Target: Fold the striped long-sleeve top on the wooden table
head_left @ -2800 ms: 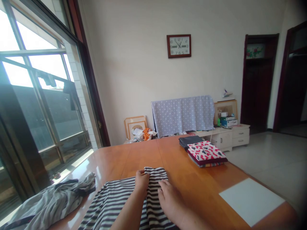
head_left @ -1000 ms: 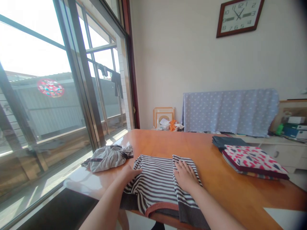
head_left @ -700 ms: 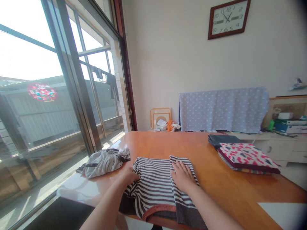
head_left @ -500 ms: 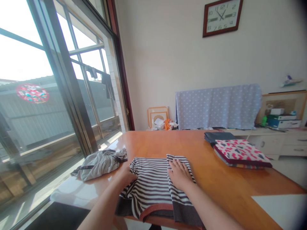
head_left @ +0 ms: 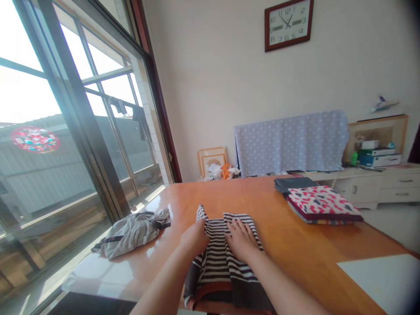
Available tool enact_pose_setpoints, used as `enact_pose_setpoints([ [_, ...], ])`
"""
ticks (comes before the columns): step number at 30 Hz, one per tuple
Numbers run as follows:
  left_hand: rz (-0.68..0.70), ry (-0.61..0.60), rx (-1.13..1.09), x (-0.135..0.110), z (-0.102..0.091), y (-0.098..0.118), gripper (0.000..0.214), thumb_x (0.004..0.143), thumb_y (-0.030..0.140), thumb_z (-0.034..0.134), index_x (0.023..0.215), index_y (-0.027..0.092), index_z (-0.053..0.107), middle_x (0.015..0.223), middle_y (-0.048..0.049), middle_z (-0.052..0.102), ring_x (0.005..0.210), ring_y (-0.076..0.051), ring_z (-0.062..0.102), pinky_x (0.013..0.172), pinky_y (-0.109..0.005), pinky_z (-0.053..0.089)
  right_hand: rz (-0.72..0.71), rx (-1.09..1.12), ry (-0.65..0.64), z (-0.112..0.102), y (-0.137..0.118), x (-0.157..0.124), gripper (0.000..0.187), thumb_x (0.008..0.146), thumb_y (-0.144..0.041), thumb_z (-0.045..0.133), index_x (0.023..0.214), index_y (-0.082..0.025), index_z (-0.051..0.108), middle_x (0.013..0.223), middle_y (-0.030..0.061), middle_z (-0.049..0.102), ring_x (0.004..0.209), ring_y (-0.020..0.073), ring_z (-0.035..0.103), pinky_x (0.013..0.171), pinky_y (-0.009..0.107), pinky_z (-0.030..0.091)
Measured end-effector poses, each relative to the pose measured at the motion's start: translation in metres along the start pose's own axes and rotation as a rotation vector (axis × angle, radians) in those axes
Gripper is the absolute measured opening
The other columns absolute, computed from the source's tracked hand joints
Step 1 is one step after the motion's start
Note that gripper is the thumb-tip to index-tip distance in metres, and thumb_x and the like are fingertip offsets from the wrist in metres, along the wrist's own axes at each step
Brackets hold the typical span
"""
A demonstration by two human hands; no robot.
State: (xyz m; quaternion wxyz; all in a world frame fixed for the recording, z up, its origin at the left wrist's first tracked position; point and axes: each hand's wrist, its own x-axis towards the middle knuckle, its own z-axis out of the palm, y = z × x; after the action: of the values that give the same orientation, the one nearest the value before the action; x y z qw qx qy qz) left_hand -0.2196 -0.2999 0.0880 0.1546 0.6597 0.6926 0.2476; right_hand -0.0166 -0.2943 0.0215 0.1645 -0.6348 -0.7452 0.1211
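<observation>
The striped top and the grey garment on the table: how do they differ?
The striped top lies flattened and folded, while the grey garment sits in a crumpled heap. The striped top has dark and white stripes with a reddish band, while the grey garment is mostly plain with dark trim. The left hand and right hand rest on the striped top, not the grey garment. Both lie on the wooden table.

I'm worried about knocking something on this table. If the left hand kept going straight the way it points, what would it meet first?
The striped shirt, which lies right at the left hand. Beyond that, its line seems to pass just above the right hand, though depth is unclear.
</observation>
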Motion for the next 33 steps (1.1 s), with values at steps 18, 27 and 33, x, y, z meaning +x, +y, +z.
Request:
enact_pose_setpoints([
  [18,0.037,-0.298,0.009,-0.027,0.019,0.03,0.008,0.069,0.027,0.065,0.072,0.021,0.062,0.071,-0.0024,0.067,0.08,-0.024,0.065,0.069,-0.032,0.048,-0.017,0.04,0.021,0.001,0.003,0.002,0.065,0.1,-0.051,0.03,0.157,-0.023,0.041,0.168,0.0059,0.029,0.158,0.026,0.014,0.126,0.046,0.002],
  [27,-0.069,-0.189,-0.477,-0.021,0.01,0.022,0.022,0.085,0.032,0.052,0.101,0.02,0.061,0.094,-0.007,0.074,0.083,-0.021,0.073,0.076,-0.033,0.056,-0.028,0.048,0.037,0.003,0.004,0.003,0.065,0.101,-0.051,0.028,0.157,-0.023,0.041,0.167,0.0063,0.03,0.157,0.0266,0.015,0.126,0.047,0.002],
  [33,0.313,-0.011,-0.058,-0.022,0.035,0.004,0.032,0.092,0.028,0.05,0.114,0.027,0.073,0.129,-0.0075,0.071,0.13,-0.027,0.058,0.114,-0.041,0.039,-0.03,0.036,0.025,0.003,0.005,0.002,0.065,0.102,-0.053,0.025,0.157,-0.023,0.042,0.168,0.0056,0.028,0.157,0.027,0.014,0.126,0.047,0.002],
])
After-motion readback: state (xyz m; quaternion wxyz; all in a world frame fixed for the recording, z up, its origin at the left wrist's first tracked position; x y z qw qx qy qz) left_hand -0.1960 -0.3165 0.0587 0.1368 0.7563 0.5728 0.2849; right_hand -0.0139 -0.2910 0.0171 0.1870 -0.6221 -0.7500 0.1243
